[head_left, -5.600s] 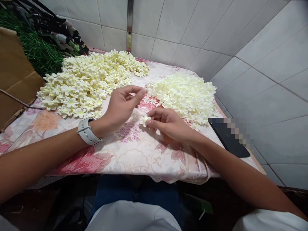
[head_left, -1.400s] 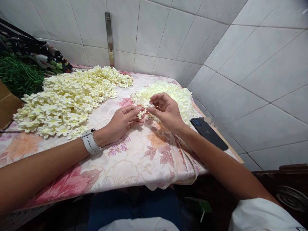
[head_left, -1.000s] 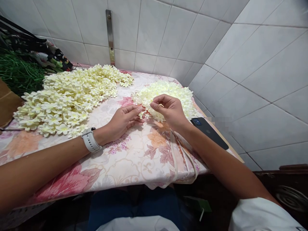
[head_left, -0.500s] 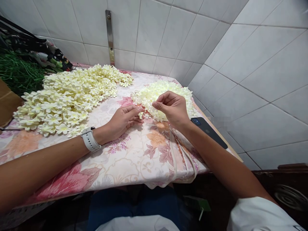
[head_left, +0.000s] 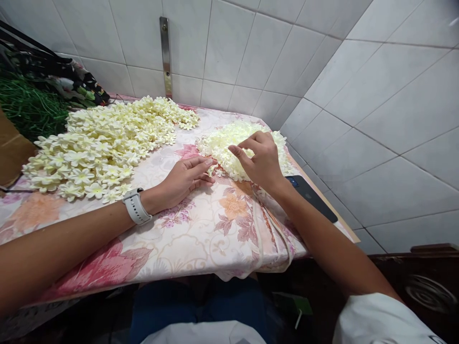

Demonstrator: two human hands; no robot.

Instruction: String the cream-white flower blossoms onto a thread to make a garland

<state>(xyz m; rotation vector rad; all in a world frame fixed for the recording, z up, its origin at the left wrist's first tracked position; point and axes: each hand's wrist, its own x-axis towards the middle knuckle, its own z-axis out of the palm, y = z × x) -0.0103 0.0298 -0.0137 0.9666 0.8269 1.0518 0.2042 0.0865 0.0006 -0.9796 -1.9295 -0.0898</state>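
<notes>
My left hand [head_left: 188, 180], with a watch on its wrist, rests low over the tablecloth. A small pale flower [head_left: 212, 169] is pinched at its fingertips, partly hidden by the fingers. My right hand [head_left: 261, 156] hovers over the near side of a mound of loose white petals [head_left: 239, 131]. Its thumb stands apart from the bent fingers, and I see nothing between them. To the left lies a large heap of cream artificial flowers [head_left: 107, 143] with yellow centres.
A flowered tablecloth [head_left: 201, 239] covers the table. Beside my right forearm lies a black phone [head_left: 315, 200]. Green plastic grass [head_left: 30, 105], a dark floral bag [head_left: 73, 83] and a cardboard box [head_left: 12, 153] crowd the left. Tiled walls [head_left: 229, 52] close off the back and right.
My right hand has turned palm-down over the petal mound, and its thumb and fingers have spread apart. My left hand stays almost in place with the flower.
</notes>
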